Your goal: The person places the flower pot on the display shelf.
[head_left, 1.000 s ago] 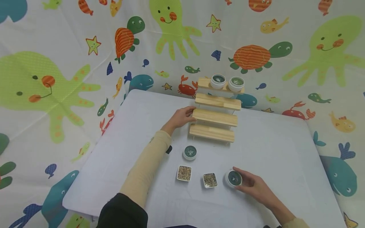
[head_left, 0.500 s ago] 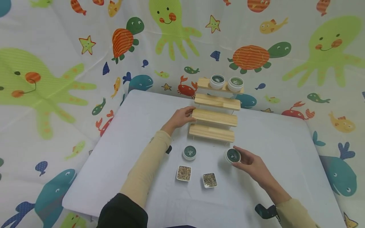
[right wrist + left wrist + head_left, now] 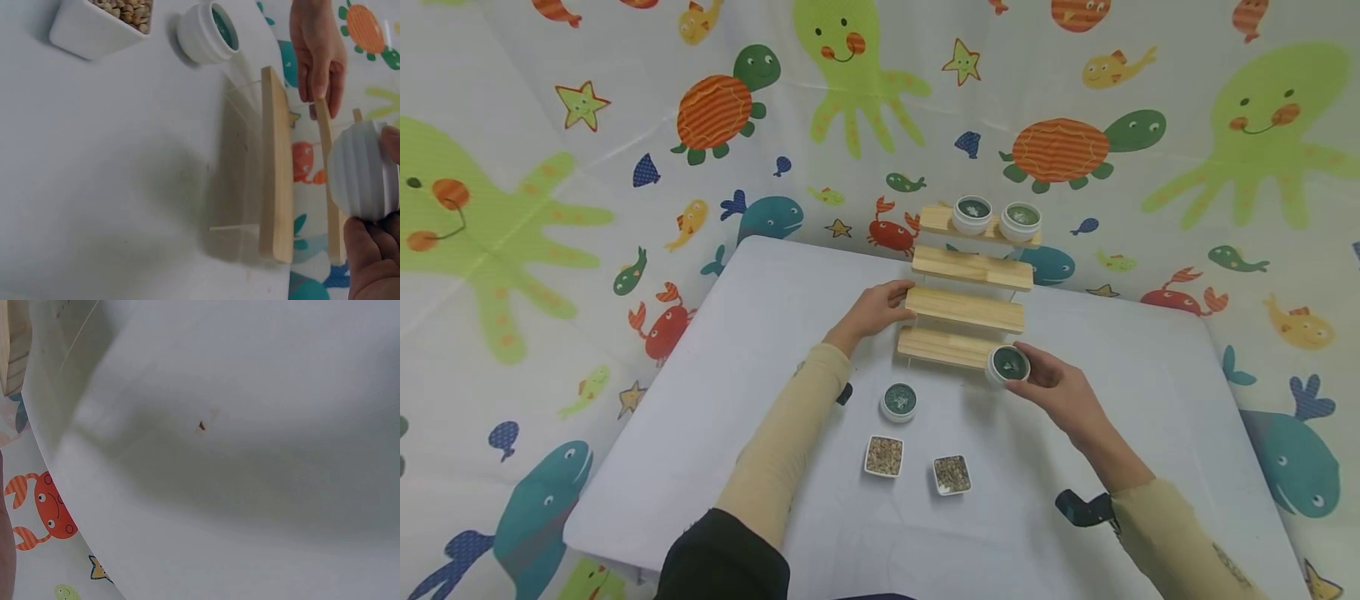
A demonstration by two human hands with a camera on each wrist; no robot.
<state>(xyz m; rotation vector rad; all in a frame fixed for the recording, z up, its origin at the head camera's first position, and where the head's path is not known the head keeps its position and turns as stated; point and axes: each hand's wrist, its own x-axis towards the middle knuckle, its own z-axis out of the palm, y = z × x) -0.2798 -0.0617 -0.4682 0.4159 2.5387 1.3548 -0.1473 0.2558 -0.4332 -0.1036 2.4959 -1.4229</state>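
Note:
A round white ribbed pot (image 3: 1007, 365) with a dark green top is in my right hand (image 3: 1063, 393), held between thumb and fingers. In the head view it overlaps the right end of the lowest board (image 3: 947, 347) of a tiered wooden display stand (image 3: 966, 309). The right wrist view shows the pot's ribbed side (image 3: 361, 172) from below, raised off the table. My left hand (image 3: 872, 310) grips the left end of a middle board, thumb and fingers on either side. Two similar pots, one dark green (image 3: 972, 215) and one lighter green (image 3: 1021, 222), stand on the top board.
Another dark green pot (image 3: 899, 402) stands on the white table (image 3: 1150, 417) before the stand. Two square white dishes, one of tan pebbles (image 3: 884, 456) and one of greyer bits (image 3: 952, 474), sit nearer me. A sea-animal print curtain (image 3: 865, 75) hangs behind.
My right hand has lifted the pot from beside the greyer dish and carried it away from me to the lowest board. The left hand has stayed at the stand.

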